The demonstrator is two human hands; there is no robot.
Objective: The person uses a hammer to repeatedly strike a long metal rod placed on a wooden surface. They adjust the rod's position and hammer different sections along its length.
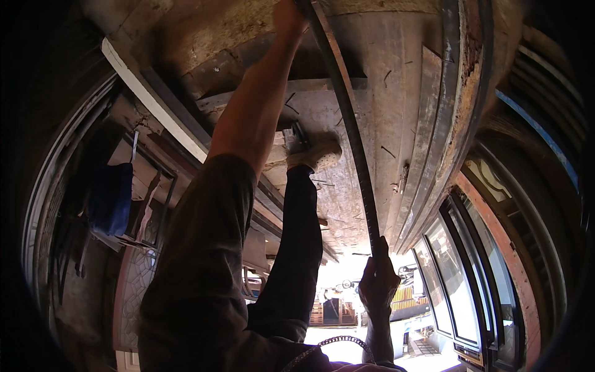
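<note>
A long, narrow dark bar (pixel 351 118) with a brownish edge runs from the top of the view down toward the lower middle. Its material is hard to tell. At the top edge my left hand (pixel 290 20) is closed at the bar's far end, partly cut off by the picture's rim. My left arm stretches up there in a dark sleeve pushed to the elbow. My right hand (pixel 379 277) is wrapped round the near end, in shadow against bright light. Below the bar lies a worn surface (pixel 365 204) scattered with nails and small scraps.
My light shoe (pixel 317 156) stands left of the bar. Long boards (pixel 427 93) line the right side, with dark-framed glass panels (pixel 449 273) farther right. A pale plank (pixel 152 99) and a blue cloth (pixel 110 199) are at the left. A chain (pixel 341 339) hangs at the bottom.
</note>
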